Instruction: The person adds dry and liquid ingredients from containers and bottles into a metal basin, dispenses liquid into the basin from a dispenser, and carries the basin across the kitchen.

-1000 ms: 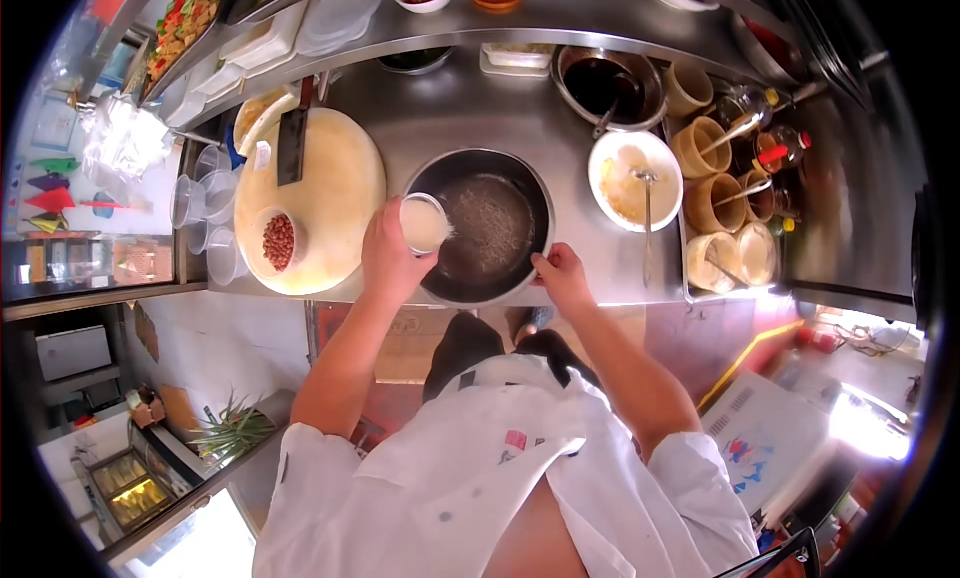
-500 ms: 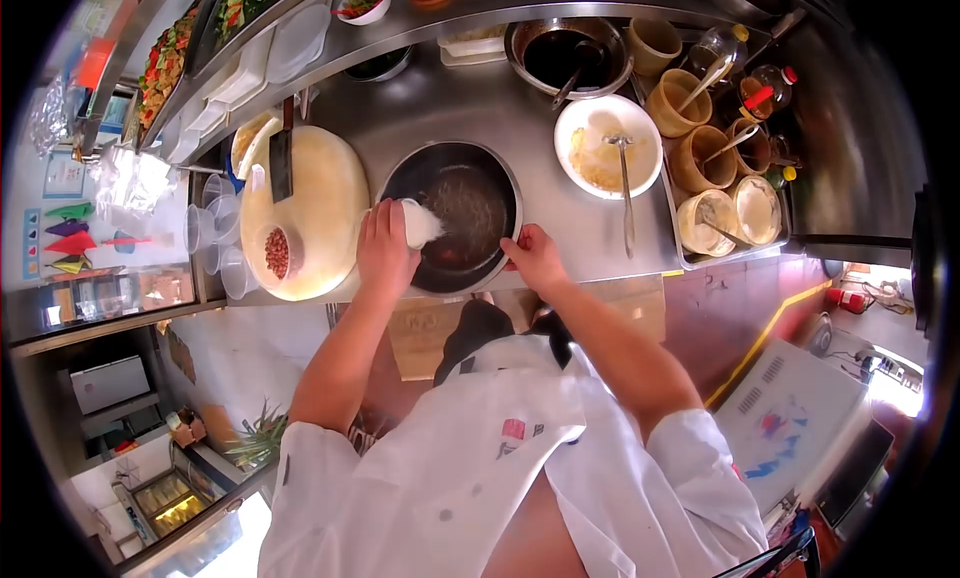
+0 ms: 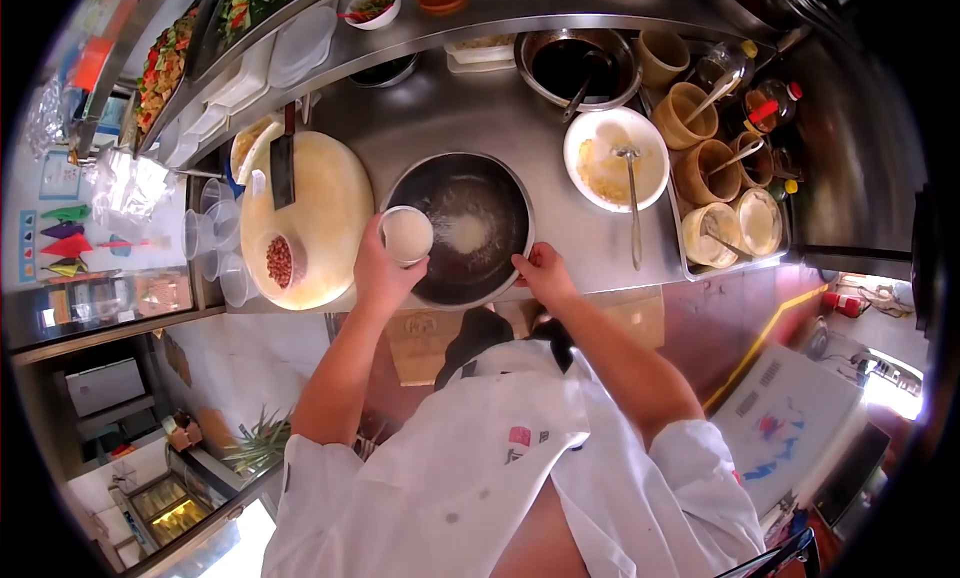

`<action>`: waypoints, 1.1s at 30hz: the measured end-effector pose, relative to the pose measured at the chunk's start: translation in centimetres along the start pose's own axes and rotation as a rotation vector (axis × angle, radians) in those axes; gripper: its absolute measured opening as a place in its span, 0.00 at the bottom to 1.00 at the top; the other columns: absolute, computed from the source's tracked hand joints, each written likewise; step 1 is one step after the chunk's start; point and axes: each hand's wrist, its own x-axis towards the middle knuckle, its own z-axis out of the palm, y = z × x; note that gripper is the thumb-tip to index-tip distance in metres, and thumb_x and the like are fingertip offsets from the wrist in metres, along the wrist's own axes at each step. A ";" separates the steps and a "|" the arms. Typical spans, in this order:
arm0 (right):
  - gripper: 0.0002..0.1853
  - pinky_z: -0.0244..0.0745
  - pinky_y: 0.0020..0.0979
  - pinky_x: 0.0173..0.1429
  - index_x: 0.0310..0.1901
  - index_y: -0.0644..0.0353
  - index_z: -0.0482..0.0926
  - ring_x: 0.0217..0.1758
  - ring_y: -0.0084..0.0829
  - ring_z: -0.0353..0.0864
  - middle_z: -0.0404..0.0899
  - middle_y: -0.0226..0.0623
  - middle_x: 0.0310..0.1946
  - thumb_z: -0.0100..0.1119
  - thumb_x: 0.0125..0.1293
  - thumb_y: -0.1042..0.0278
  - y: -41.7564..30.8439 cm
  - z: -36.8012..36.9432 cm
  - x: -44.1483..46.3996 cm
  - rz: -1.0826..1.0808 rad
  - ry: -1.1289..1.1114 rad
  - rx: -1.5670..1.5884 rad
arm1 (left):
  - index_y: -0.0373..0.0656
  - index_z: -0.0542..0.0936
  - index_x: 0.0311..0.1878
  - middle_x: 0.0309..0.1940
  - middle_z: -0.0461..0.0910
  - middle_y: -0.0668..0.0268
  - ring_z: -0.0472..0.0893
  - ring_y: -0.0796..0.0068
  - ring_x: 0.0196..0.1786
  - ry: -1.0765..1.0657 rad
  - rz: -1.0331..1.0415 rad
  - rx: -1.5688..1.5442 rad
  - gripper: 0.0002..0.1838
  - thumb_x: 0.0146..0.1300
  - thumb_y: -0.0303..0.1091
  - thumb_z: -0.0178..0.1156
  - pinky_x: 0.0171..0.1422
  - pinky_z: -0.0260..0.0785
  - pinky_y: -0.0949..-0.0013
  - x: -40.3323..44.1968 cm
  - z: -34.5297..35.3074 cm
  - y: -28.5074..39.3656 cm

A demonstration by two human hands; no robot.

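My left hand (image 3: 385, 268) is wrapped round a small cup (image 3: 407, 235) of white granules, held over the left rim of a dark round pan (image 3: 460, 193). Inside the pan, a small white heap (image 3: 467, 234) lies in a shallow layer that looks like liquid. My right hand (image 3: 543, 274) pinches the pan's right rim near the front. To the left, a round cutting board (image 3: 335, 193) carries a cleaver (image 3: 283, 168) and a small cup of reddish nuts (image 3: 279, 259). On the right is a white bowl (image 3: 600, 138) with yellowish residue and a spoon (image 3: 635, 213).
A metal bowl of dark sauce (image 3: 570, 68) stands at the back. At the right, a tray (image 3: 735, 266) holds several tan pots and bottles. Clear plastic cups (image 3: 225, 218) stand left of the board. A shelf (image 3: 480, 25) runs along the back.
My left hand tipped the cup over the pan, then turned it back upright. A white heap now shows in the pan. My right hand has stayed at the rim.
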 end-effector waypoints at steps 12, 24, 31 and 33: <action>0.20 0.78 0.30 0.49 0.59 0.63 0.73 0.44 0.29 0.79 0.78 0.38 0.48 0.65 0.70 0.64 -6.6 -3.1 -2.3 -0.458 0.362 -0.377 | 0.38 0.53 0.71 0.66 0.69 0.50 0.71 0.59 0.70 0.056 0.105 -0.466 0.54 0.46 0.29 0.81 0.74 0.64 0.58 0.7 -4.1 -2.1; 0.67 0.56 0.47 0.80 0.77 0.70 0.52 0.78 0.55 0.59 0.62 0.56 0.74 0.66 0.51 0.21 -37.0 11.0 21.9 -0.676 0.580 -1.214 | 0.38 0.55 0.70 0.65 0.65 0.53 0.71 0.60 0.68 0.331 -0.059 -0.580 0.55 0.43 0.29 0.82 0.73 0.65 0.57 3.9 -3.7 -16.5; 0.67 0.61 0.46 0.78 0.76 0.68 0.54 0.78 0.52 0.60 0.61 0.52 0.75 0.69 0.48 0.22 -37.7 13.8 29.8 -0.393 0.644 -1.266 | 0.35 0.50 0.75 0.68 0.59 0.51 0.65 0.57 0.71 0.412 -0.296 -0.647 0.60 0.45 0.34 0.83 0.75 0.60 0.56 5.8 0.1 -21.0; 0.63 0.61 0.41 0.79 0.72 0.73 0.60 0.77 0.50 0.62 0.64 0.54 0.72 0.67 0.51 0.23 -37.5 12.4 32.4 -0.569 0.715 -1.222 | 0.34 0.51 0.74 0.68 0.62 0.50 0.67 0.56 0.70 0.438 -0.248 -0.630 0.61 0.44 0.35 0.84 0.75 0.61 0.57 5.7 0.5 -21.5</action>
